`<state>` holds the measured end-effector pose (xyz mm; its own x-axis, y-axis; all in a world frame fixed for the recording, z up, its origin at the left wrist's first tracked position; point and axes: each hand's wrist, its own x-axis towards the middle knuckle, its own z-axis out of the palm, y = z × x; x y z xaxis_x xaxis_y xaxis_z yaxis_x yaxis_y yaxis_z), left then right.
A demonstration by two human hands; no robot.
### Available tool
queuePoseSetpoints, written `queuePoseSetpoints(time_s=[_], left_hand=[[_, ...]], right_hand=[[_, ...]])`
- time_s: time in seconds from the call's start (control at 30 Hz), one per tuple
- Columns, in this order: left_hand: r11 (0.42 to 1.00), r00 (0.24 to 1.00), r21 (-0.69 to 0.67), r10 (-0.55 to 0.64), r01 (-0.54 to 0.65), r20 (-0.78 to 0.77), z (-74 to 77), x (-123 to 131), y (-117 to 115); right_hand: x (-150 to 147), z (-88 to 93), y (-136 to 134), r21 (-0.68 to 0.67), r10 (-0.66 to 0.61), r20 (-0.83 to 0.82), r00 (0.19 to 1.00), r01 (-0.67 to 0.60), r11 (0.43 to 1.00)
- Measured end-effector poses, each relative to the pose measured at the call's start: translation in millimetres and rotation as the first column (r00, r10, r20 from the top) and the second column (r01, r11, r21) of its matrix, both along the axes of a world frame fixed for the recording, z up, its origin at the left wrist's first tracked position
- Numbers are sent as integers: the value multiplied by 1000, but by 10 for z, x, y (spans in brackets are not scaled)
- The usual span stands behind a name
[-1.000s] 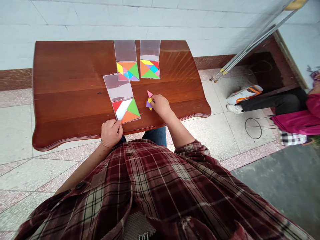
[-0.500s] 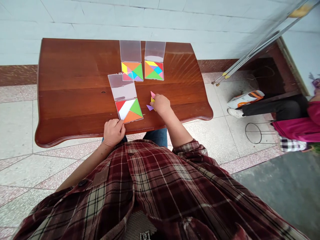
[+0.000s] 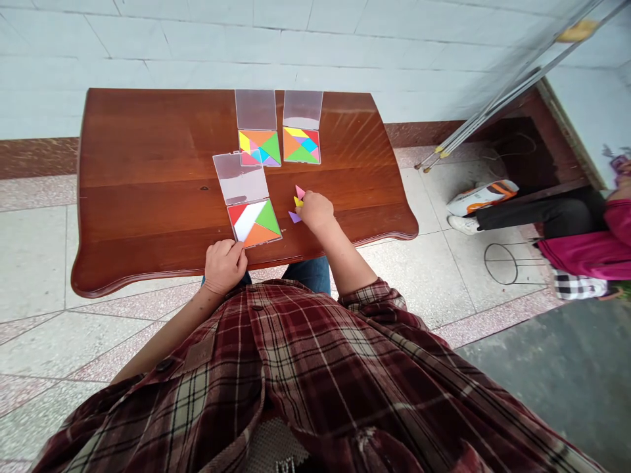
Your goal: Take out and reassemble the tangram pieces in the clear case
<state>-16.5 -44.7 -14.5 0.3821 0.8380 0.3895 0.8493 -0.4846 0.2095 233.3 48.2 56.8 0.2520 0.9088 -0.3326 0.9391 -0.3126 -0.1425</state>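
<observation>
The glossy red-brown wooden table point(image 3: 152, 144) is bounded by a curved near edge, overlapped by the left hand point(image 3: 225, 265); its broadest stretch is found left of three open clear plastic cases, and a narrower one right of the right hand point(image 3: 315, 210). In the nearest case point(image 3: 241, 180), red, green and orange pieces are set around a white area; its near-left corner is touched by the loosely curled left hand, its grip unclear. Beside it, a pink triangle point(image 3: 300, 191), yellow piece point(image 3: 298, 202) and purple triangle point(image 3: 294, 217) are partly covered by the half-closed right hand; whether any is gripped cannot be told.
</observation>
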Motion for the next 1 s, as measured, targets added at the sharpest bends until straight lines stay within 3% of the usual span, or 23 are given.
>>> queuePoseSetpoints(time_s=[0.3, 0.7, 1.0], left_hand=[[998, 1000, -60, 5, -4, 12, 13, -13, 4], [999, 1000, -32, 25, -25, -20, 4, -9, 0], [1000, 999, 22, 13, -12, -42, -19, -19, 8]], right_hand=[[-5, -7, -4, 34, -59, -65, 996, 61, 998], [120, -63, 4, 199, -25, -120, 993, 48, 979], [195, -96, -46, 228, -35, -113, 993, 60, 972]])
